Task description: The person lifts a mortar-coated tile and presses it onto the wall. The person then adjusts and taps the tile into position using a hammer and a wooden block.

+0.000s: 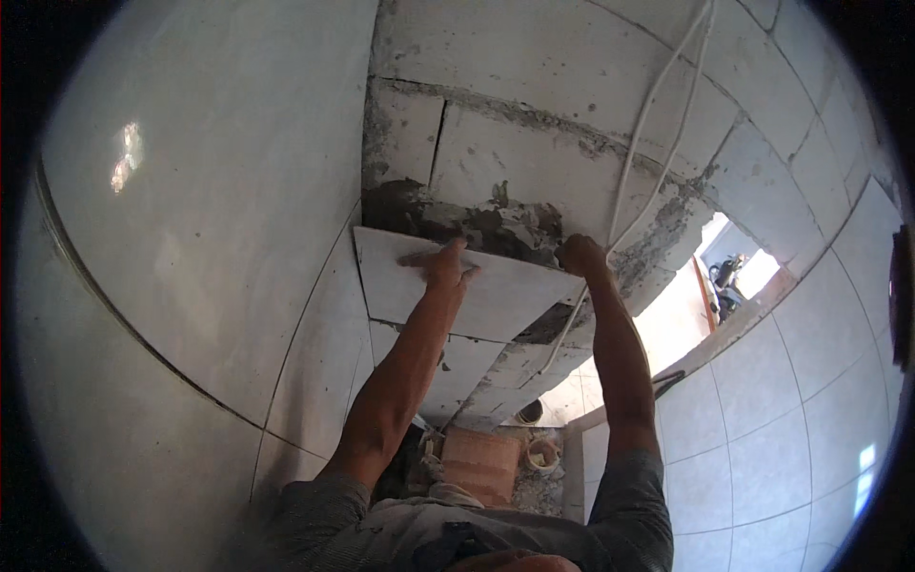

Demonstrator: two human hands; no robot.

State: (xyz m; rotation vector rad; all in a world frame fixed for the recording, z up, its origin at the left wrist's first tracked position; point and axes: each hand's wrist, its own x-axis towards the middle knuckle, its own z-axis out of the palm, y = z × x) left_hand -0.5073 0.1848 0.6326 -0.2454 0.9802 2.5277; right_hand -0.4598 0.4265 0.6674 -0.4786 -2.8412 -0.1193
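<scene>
A light rectangular tile [505, 291] lies against the block wall [515, 143], with dark wet mortar [410, 205] showing just above its upper edge. My left hand [446, 267] rests on the tile's face near that edge, thumb apart from the fingers. At the tile's upper right corner, my right hand [579, 255] has its fingers curled over the edge. A white cable [648, 124] hangs down the wall beside my right hand. Below the tile is more pale tiling [429, 372].
Large glossy tiles [191, 267] cover the left wall, smaller ones [762, 410] the right. A bright opening [715, 276] breaks the wall at right. Below me sit a reddish block [477, 458], a bucket [542, 455] and a dark container [529, 413] on rubble.
</scene>
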